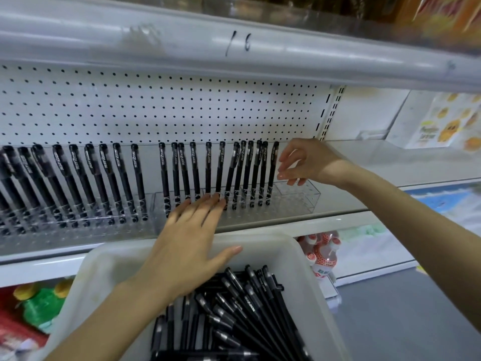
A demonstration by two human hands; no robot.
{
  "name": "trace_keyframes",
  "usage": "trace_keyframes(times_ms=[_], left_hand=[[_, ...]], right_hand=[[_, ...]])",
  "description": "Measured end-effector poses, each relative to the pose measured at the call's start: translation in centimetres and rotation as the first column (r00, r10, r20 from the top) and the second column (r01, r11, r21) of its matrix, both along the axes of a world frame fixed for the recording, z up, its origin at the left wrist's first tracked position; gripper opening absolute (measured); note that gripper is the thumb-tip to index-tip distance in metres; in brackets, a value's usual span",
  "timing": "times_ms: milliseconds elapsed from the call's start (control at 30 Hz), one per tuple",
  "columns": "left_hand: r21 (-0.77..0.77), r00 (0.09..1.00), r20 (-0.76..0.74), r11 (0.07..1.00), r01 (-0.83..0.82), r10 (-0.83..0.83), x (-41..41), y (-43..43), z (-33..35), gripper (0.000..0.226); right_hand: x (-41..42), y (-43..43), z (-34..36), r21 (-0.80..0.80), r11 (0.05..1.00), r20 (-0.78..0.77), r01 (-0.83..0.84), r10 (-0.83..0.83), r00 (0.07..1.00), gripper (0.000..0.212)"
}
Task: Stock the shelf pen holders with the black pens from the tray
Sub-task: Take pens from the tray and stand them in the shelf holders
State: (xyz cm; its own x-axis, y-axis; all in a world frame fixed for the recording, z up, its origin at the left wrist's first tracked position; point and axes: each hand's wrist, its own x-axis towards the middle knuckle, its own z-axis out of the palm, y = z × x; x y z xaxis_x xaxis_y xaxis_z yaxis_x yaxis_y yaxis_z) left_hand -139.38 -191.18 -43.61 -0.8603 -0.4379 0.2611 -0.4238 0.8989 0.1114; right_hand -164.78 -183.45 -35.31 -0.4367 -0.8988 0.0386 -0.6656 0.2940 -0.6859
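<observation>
A white plastic tray [307, 259] at the bottom centre holds several loose black pens [242, 308]. On the shelf, clear acrylic pen holders [299, 196] carry a long row of upright black pens [208, 168]. My left hand [190, 246] reaches over the tray with straight fingers; its fingertips touch the front of the middle holder. My right hand [304, 162] hovers just right of the rightmost standing pen [272, 173], fingers loosely curled and holding nothing. The right end of the holder has no pens in it.
A white pegboard [156, 108] backs the shelf and an upper shelf edge [234, 48] overhangs it. Bottles [322, 254] stand on the lower shelf to the right, green and yellow goods [39, 303] to the left. Grey floor [403, 321] lies at the lower right.
</observation>
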Motion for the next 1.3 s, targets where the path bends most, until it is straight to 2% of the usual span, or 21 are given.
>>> trace_keyframes(times_ms=[100, 300, 367, 467, 567, 700, 800, 867, 900, 967, 1100, 1300], left_hand=[[0.028, 1.0, -0.03, 1.0, 0.01, -0.009, 0.2, -0.1, 0.2, 0.094], [0.026, 0.996, -0.08, 0.998, 0.052, -0.05, 2.8, 0.6, 1.2, 0.084], [0.104, 0.992, -0.123, 0.994, 0.044, -0.031, 5.2, 1.1, 1.3, 0.083], [0.266, 0.983, -0.168, 0.964, -0.023, 0.07, 9.9, 1.8, 0.3, 0.08], [0.472, 0.956, -0.185, 0.874, -0.118, 0.229, 14.3, 2.6, -0.6, 0.075], [0.621, 0.855, -0.21, 0.74, -0.257, 0.474, 17.3, 3.2, -2.0, 0.079], [0.831, 0.768, -0.17, 0.509, -0.226, 0.618, 17.7, 3.8, -2.7, 0.069], [0.93, 0.74, -0.131, 0.339, -0.138, 0.659, 17.6, 4.1, -2.9, 0.042], [0.95, 0.738, -0.125, 0.294, -0.104, 0.663, 17.6, 4.1, -3.0, 0.03], [0.96, 0.741, -0.13, 0.271, -0.072, 0.658, 17.6, 3.9, -3.2, 0.022], [0.973, 0.75, -0.13, 0.228, -0.028, 0.648, 17.7, 4.0, -3.2, 0.021], [0.983, 0.766, -0.135, 0.184, 0.022, 0.628, 17.7, 4.3, -2.9, 0.022]], right_hand=[[0.6, 1.2, 0.4, 0.02, 1.0, -0.044, 0.017, -0.016, 0.999, 0.03], [4.5, 3.6, 0.6, 0.02, 0.998, -0.077, -0.063, 0.064, 0.995, 0.024], [7.0, 4.4, -0.1, 0.024, 0.994, -0.032, -0.108, 0.109, 0.994, 0.022], [10.3, 5.6, -2.7, 0.072, 0.979, 0.122, -0.189, 0.179, 0.976, 0.022], [12.9, 6.0, -6.3, 0.177, 0.94, 0.147, -0.291, 0.267, 0.953, 0.023], [14.9, 5.6, -9.9, 0.264, 0.901, 0.18, -0.344, 0.304, 0.935, 0.022], [15.4, 5.5, -10.9, 0.321, 0.892, 0.153, -0.32, 0.284, 0.946, 0.025], [15.8, 5.4, -11.4, 0.367, 0.886, 0.101, -0.282, 0.264, 0.959, 0.027], [16.0, 5.4, -11.7, 0.38, 0.885, 0.075, -0.269, 0.26, 0.963, 0.028], [16.5, 5.4, -12.1, 0.396, 0.88, 0.031, -0.261, 0.271, 0.962, 0.028], [17.1, 5.3, -12.5, 0.422, 0.873, -0.06, -0.244, 0.296, 0.953, 0.026], [17.1, 4.9, -12.5, 0.429, 0.866, -0.025, -0.258, 0.296, 0.955, 0.023]])
